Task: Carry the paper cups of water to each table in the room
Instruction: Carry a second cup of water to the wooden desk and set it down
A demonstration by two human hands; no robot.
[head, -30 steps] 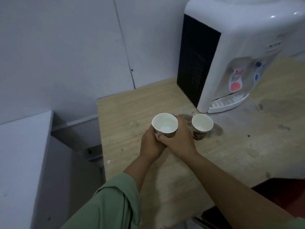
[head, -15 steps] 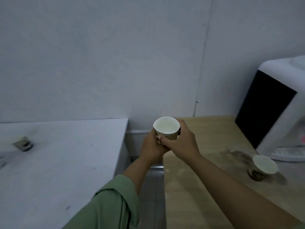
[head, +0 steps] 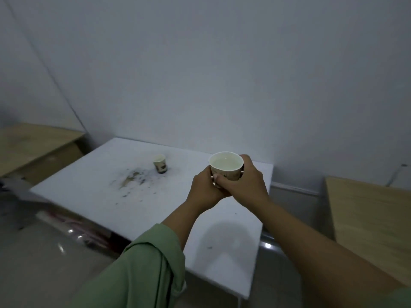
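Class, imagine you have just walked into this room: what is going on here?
A person holds a paper cup of water in both hands, the left hand and the right hand wrapped around its sides, above a white table. A second paper cup already stands upright on that table beside a dirty patch. Wooden tables show at the far left and at the right.

A plain room: bare grey walls [head: 200, 63], white table [head: 89, 185], wooden tables [head: 367, 218].

Held paper cup [head: 226, 166]: lower wall hidden by left hand [head: 205, 189] and right hand [head: 243, 182]. Far cup [head: 160, 163]: print unreadable. Wooden table [head: 370, 221]: cut by right edge. Clutter under white table [head: 93, 190]: blurred.
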